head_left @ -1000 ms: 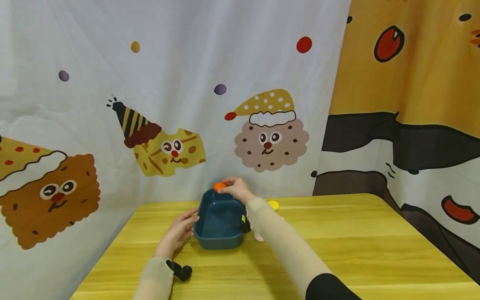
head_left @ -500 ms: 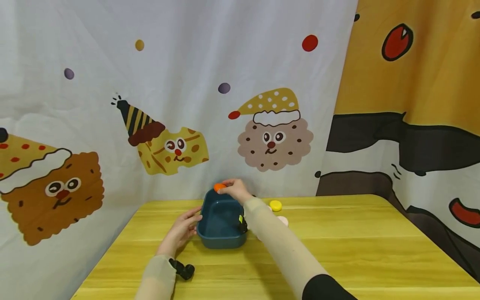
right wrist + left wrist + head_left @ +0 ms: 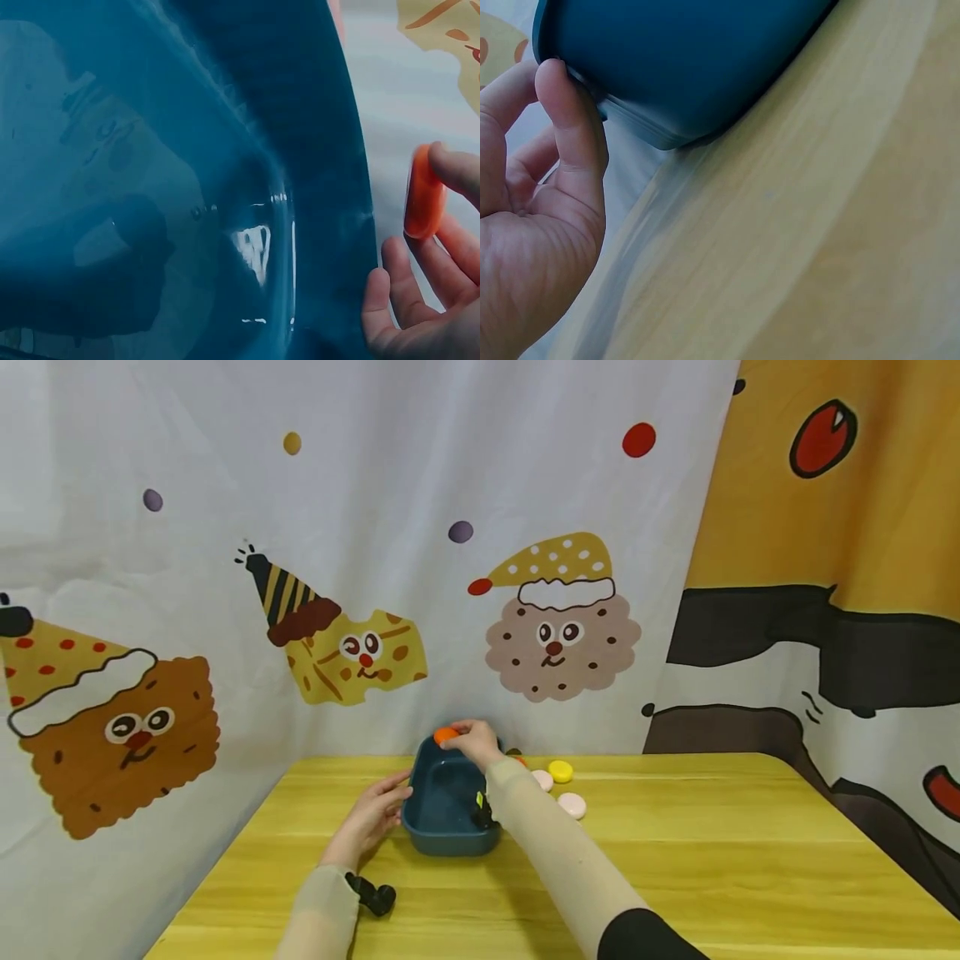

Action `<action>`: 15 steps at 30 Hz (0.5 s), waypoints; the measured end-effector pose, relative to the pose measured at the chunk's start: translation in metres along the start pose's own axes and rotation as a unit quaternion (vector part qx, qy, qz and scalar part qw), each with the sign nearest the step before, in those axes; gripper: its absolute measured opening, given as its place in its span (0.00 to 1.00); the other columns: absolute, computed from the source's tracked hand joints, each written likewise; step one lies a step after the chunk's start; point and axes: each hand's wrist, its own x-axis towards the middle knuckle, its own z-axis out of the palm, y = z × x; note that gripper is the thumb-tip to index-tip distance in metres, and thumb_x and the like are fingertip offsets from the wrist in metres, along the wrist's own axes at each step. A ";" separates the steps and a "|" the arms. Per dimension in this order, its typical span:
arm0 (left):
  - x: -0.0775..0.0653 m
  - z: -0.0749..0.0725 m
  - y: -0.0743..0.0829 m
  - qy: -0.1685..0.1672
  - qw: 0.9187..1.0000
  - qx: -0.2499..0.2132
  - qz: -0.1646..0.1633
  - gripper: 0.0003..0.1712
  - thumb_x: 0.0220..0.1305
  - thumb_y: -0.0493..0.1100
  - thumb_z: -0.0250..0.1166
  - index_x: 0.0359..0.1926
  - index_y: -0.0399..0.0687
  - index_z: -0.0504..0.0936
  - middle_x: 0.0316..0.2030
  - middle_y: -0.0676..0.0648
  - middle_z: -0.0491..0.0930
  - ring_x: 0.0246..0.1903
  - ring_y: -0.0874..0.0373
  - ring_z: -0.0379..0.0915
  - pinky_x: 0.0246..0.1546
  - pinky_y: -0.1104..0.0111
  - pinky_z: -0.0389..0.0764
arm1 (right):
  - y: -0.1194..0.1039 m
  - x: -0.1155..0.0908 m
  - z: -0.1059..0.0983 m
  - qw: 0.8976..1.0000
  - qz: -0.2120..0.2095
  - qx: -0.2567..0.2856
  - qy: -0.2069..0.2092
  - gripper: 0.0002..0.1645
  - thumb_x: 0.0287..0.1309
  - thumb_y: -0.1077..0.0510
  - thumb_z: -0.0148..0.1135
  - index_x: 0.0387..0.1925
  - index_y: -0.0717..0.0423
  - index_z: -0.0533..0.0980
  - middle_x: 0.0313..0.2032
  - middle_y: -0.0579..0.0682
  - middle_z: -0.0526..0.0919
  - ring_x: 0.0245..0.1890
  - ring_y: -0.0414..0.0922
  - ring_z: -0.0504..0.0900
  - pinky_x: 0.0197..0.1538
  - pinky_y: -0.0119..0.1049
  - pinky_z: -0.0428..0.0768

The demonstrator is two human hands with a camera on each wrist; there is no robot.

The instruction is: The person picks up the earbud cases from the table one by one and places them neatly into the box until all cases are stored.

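1 orange piece (image 3: 446, 737): at the far rim of the blue bin (image 3: 452, 845), pinched by the right hand (image 3: 478, 744).
Left edge: gripped by the left hand (image 3: 375, 814).
Drop risk: a loosened pinch could spill the piece behind the bin.
Right side: 2 pink discs (image 3: 572, 806), 1 yellow disc (image 3: 560, 771).

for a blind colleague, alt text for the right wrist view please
A right hand pinches a rounded orange piece close to a blue container that fills most of the view. Behind hangs white cloth with a yellow print.
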 end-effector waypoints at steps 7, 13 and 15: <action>0.002 -0.001 0.000 -0.004 1.000 -0.002 0.002 0.33 0.65 0.41 0.64 0.70 0.42 0.66 0.47 0.47 0.75 0.18 0.62 0.67 0.20 0.75 0.73 | 0.005 0.002 0.005 1.000 -0.006 -0.007 0.013 0.28 0.48 0.62 0.75 0.53 0.61 0.80 0.52 0.56 0.81 0.50 0.52 0.77 0.53 0.44 0.77; 0.000 -0.002 -0.002 -0.011 1.000 0.002 0.003 0.33 0.66 0.42 0.64 0.70 0.44 0.66 0.41 0.47 0.74 0.18 0.62 0.66 0.20 0.75 0.73 | 0.016 0.004 0.011 1.000 0.004 -0.019 0.001 0.28 0.48 0.61 0.75 0.53 0.61 0.79 0.52 0.57 0.80 0.51 0.53 0.77 0.54 0.45 0.76; 0.001 -0.002 -0.001 -0.013 1.000 0.002 0.004 0.32 0.67 0.42 0.63 0.70 0.46 0.66 0.41 0.47 0.73 0.19 0.62 0.66 0.21 0.75 0.73 | 0.017 0.006 0.012 1.000 0.006 -0.021 0.005 0.28 0.47 0.61 0.75 0.53 0.60 0.80 0.52 0.57 0.80 0.51 0.53 0.77 0.55 0.45 0.76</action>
